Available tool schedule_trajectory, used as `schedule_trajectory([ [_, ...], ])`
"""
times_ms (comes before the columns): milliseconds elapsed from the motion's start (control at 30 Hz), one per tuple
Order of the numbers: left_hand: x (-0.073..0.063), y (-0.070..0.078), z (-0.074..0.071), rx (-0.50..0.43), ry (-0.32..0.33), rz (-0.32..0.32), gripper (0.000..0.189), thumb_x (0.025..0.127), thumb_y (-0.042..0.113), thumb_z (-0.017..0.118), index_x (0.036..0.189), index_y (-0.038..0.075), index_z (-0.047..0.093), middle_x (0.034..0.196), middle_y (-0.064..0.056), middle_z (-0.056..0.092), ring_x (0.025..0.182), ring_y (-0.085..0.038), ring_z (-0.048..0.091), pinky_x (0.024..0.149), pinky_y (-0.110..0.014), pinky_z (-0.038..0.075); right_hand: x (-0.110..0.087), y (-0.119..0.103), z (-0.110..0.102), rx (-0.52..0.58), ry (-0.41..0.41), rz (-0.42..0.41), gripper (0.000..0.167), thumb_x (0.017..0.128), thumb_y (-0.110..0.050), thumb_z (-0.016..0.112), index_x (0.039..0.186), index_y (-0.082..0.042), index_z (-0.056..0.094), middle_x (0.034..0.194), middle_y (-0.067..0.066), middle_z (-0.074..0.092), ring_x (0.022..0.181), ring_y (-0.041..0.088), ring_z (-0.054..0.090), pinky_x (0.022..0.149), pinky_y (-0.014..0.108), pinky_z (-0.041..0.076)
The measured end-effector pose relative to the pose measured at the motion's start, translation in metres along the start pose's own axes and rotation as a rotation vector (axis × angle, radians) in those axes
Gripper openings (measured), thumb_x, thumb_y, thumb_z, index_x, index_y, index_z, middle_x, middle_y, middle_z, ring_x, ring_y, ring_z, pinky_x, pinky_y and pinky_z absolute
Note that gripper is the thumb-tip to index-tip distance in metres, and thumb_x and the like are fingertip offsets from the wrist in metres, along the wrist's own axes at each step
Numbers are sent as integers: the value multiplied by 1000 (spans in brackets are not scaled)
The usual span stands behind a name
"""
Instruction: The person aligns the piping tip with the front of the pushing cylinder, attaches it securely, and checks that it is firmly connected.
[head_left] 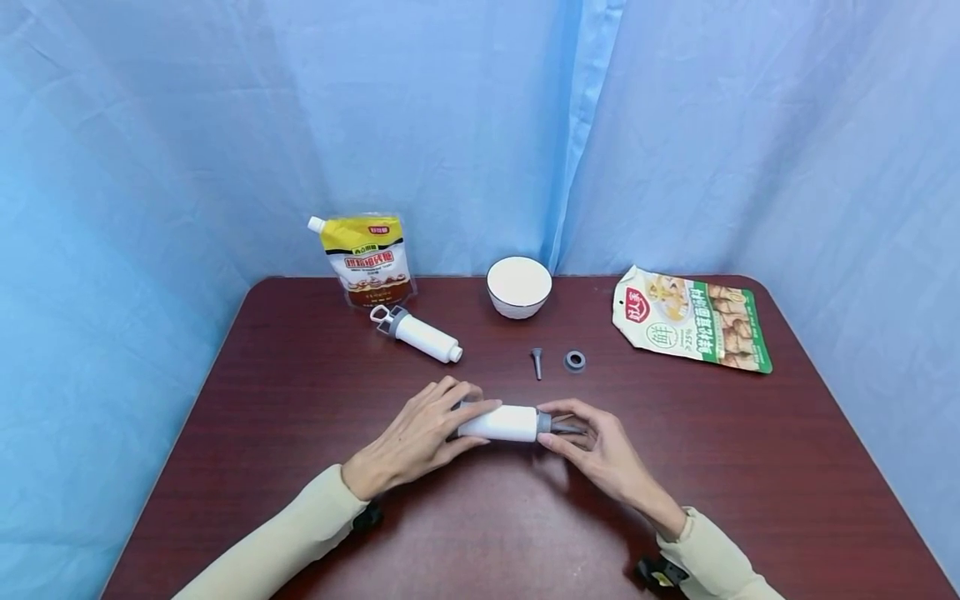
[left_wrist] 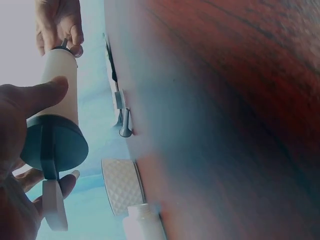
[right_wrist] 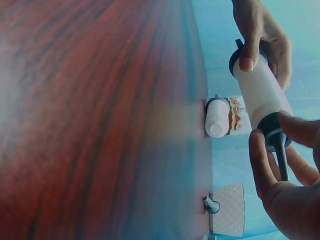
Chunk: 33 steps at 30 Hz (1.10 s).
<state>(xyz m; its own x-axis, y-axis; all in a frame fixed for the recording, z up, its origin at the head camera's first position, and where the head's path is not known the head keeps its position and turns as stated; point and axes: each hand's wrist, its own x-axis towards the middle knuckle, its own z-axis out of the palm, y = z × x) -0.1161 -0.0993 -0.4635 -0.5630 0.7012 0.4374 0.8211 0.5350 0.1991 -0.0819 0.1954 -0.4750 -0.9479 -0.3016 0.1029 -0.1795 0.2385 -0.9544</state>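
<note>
A white plunger-type tube with grey ends, like a cream syringe (head_left: 510, 423), lies sideways between both hands, above the near part of the table. My left hand (head_left: 429, 429) grips its left end, thumb and fingers round the white barrel; the grey cap and plunger handle (left_wrist: 54, 212) show beside the palm in the left wrist view. At the other end my right hand (head_left: 596, 442) pinches the grey collar (right_wrist: 270, 125) with thumb and fingers. A long grey nozzle (right_wrist: 282, 162) points out of that collar into the right palm.
A second syringe (head_left: 426, 335) lies back left, before a spouted pouch (head_left: 371, 262). A white bowl (head_left: 519, 287) stands at the table's back edge. Near it lie a small grey nozzle (head_left: 537, 363) and a grey ring (head_left: 574, 361). A green-white packet (head_left: 693, 321) lies back right.
</note>
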Motion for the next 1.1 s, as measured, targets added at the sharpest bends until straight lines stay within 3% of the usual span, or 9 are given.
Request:
schedule_trajectory([
  [433, -2, 4, -1, 31, 16, -31, 50, 94, 39, 77, 140, 23, 65, 121, 1, 62, 100, -18, 59, 79, -30, 48, 2, -6, 4, -14, 34, -14, 31, 93, -7, 78, 123, -4, 71, 120, 16, 74, 103, 5, 71, 90, 31, 61],
  [867, 9, -5, -13, -58, -123, -79, 48, 97, 46, 72, 139, 23, 66, 119, 2, 66, 102, -14, 54, 80, -31, 53, 4, -2, 4, -14, 52, -33, 31, 95, -6, 75, 125, -3, 70, 119, 18, 74, 102, 5, 71, 90, 25, 60],
  [1100, 7, -4, -14, -78, -151, -110, 48, 97, 47, 72, 139, 24, 67, 119, 3, 66, 103, -14, 55, 82, -32, 53, 3, 1, 6, -47, 63, -77, 31, 95, -5, 74, 126, -6, 71, 119, 16, 73, 103, 6, 71, 90, 27, 60],
])
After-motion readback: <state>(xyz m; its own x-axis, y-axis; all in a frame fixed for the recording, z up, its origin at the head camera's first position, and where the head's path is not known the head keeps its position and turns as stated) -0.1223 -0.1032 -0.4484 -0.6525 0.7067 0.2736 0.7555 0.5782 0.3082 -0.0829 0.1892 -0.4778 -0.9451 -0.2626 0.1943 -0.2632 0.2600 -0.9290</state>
